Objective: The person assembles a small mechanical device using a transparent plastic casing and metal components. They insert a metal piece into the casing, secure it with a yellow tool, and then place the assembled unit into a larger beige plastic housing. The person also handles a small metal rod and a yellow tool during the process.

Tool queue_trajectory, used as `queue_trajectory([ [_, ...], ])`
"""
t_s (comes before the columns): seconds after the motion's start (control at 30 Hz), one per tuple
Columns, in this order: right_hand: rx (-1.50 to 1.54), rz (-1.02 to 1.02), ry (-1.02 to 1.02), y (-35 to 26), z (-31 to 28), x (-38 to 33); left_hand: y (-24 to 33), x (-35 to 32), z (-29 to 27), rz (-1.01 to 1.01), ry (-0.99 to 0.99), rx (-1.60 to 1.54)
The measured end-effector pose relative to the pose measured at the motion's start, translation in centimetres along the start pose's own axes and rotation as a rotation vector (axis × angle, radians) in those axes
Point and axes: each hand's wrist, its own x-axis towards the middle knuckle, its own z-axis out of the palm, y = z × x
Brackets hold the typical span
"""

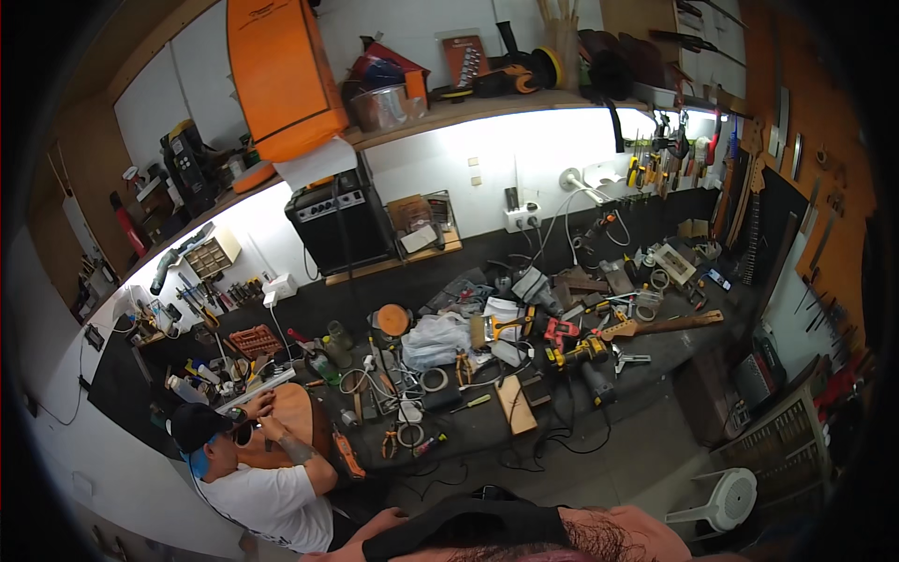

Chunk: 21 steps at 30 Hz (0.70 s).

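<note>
Neither of my hands can be made out. At the lower edge show parts of my own body: dark cloth (pixel 468 526) and skin-toned shapes, with no fingers I can tell. Ahead of me is a dark workbench (pixel 646 389) crowded with tools. Nearest its front edge lie a light wooden block (pixel 516 406), a yellow-and-black power drill (pixel 582 352) and a green-handled screwdriver (pixel 471 403). A guitar neck (pixel 665 324) rests farther right, beside a red power tool (pixel 560 332). A crumpled clear plastic bag (pixel 436 339) lies mid-bench.
At left, a co-worker in a white shirt (pixel 272 506) leans over a brown guitar body (pixel 300 412), both hands on it. A black amplifier (pixel 342 220) stands behind the bench. Cables (pixel 552 450) hang off its front. A white stool (pixel 726 501) is at right. Tools hang on the walls.
</note>
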Motion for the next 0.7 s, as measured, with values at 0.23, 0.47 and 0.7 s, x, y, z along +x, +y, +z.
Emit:
queue_trajectory([
  [0.23, 0.087, 0.209, -0.003, 4.5, -1.0, 4.5, 3.5, 1.5, -1.1, -0.131, -0.132, 0.129],
  [0.47, 0.333, -0.317, 0.343, 0.4, -2.1, 2.3, 5.6, 5.2, -1.9, -0.160, -0.304, 0.380],
  [0.7, 0.470, -0.209, 0.168, 2.3, -2.7, -8.6, 15.0, 16.8, 0.3, 0.064, -0.105, 0.369],
])
